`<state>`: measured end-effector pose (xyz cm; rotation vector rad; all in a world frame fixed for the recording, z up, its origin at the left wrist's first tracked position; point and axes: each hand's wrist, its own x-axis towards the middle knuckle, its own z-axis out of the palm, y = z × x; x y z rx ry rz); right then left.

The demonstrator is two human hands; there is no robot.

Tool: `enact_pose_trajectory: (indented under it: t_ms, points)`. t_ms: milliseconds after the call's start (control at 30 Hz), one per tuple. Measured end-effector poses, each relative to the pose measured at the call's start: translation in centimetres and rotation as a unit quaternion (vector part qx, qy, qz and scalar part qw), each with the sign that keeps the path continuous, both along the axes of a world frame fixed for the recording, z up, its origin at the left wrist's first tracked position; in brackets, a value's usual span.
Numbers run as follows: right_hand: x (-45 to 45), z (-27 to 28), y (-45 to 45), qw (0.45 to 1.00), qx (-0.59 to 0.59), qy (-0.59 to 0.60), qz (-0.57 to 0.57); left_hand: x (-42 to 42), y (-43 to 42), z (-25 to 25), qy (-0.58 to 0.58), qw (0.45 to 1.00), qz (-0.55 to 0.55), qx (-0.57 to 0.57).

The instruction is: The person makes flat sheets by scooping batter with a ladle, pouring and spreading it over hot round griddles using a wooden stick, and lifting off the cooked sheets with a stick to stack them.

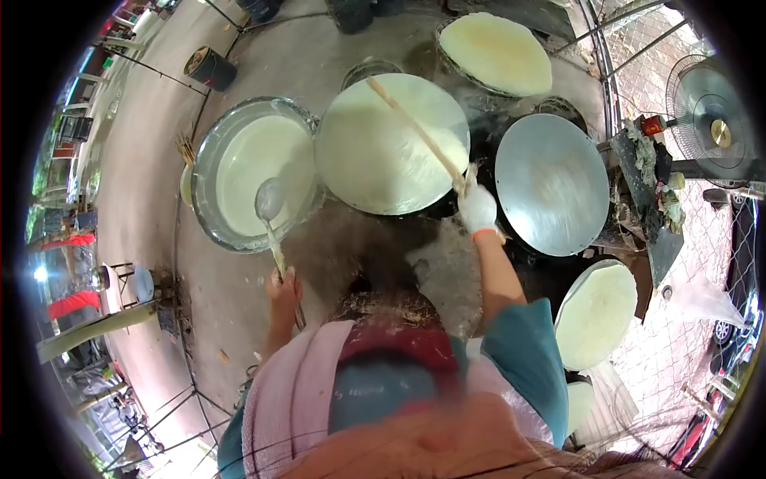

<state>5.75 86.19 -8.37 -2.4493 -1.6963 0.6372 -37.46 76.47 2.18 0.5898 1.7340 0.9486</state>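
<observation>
My left hand [285, 289] is closed around the handle of a metal ladle [270, 199], whose bowl is over the pale batter [254, 172] in a wide basin [204, 199]. My right hand [476, 209], in a white glove, grips a long wooden stick [415, 128]. The stick lies slantwise across a large round griddle [335, 140] covered with a thin pale sheet of batter [383, 164]. Right of my gloved hand is a second round metal griddle [550, 184], bare and shiny.
A round pale pancake [495, 52] lies on a support at the back. More pale rounds [597, 315] are stacked at the right. A fan [710, 120] and wire fence [638, 48] stand at the far right. A dark bucket [211, 70] is back left.
</observation>
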Motion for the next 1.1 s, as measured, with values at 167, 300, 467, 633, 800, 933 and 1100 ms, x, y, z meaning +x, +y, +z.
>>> enact_pose_trajectory:
  t_ms: [167, 300, 467, 633, 800, 933, 1100]
  points:
    - [-2.4, 3.7, 7.5, 0.992, 0.105, 0.034, -0.059, -0.2, -0.6, 0.1, 0.048, 0.998, -0.046, 0.005]
    - [-6.0, 4.8, 0.1, 0.971, 0.130, 0.201, 0.002, 1.4, -0.1, 1.2, 0.044, 0.997, -0.057, -0.003]
    - [-6.0, -3.1, -10.8, 0.608, 0.250, 0.660, -0.364, 3.4, 1.4, 1.1, 0.014, 0.997, -0.073, -0.014]
    - [-3.6, 0.5, -11.8, 0.698, 0.104, 0.642, -0.299, 6.0, 8.2, -1.4, 0.324, 0.859, -0.371, 0.141]
    - [-1.5, -0.9, -10.0, 0.714, 0.030, 0.629, -0.305, 12.6, 21.9, -7.2, 0.245, 0.819, -0.424, 0.300]
    - [-4.4, 1.4, -11.5, 0.743, 0.077, 0.589, -0.308, 19.2, 26.7, -3.1, 0.049, 0.889, -0.450, 0.076]
    - [-11.0, -0.4, -14.0, 0.704, 0.136, 0.582, -0.382, 18.9, 28.9, -10.0, -0.173, 0.875, -0.452, 0.016]
